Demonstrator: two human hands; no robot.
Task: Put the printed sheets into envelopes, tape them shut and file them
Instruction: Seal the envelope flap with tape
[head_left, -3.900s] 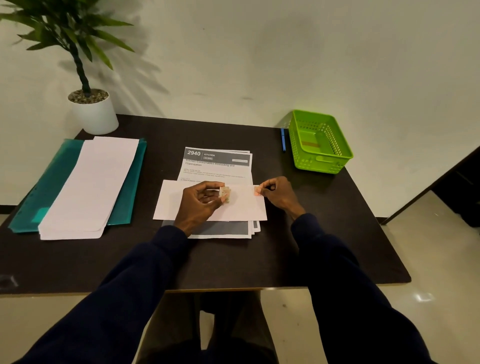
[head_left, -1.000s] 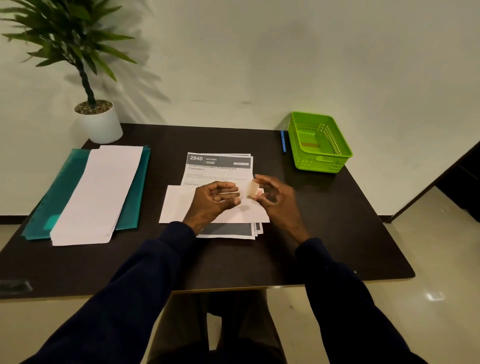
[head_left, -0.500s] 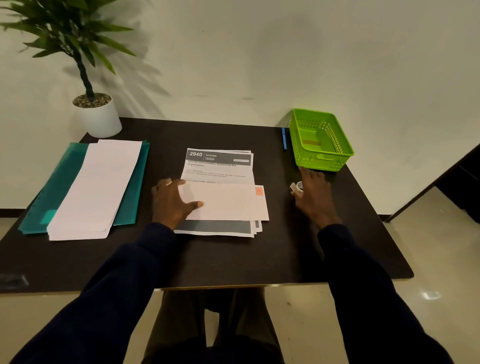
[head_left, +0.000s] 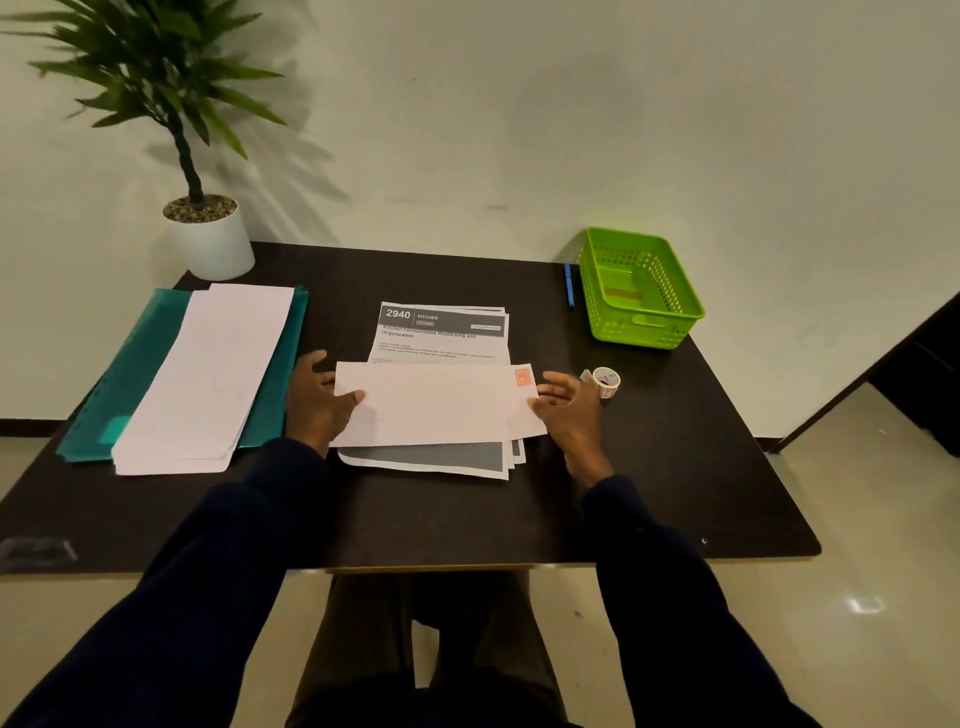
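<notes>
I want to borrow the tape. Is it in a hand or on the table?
On the table: the tape roll sits beside the right hand, not held.

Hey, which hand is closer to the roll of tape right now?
Right. The right hand is just beside the tape roll, at the right end of the envelope. The left hand holds its left end, the whole envelope away.
</notes>
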